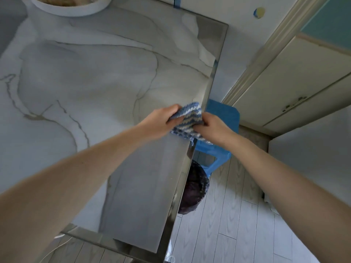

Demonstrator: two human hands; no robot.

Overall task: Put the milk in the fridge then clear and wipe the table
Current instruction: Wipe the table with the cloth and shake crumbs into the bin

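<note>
Both hands are on the cloth: left hand [163, 119] grips one side of the blue-and-white knitted dishcloth [188, 120], right hand [210, 128] pinches the other. The cloth sits at the marble worktop [91, 82] edge, blue plastic stool [226, 118] just beyond, white bowl [66, 7] far across.

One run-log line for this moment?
blue-and-white striped knitted cloth: at grey marble table right edge | left grip: holds cloth | right grip: holds cloth
</note>
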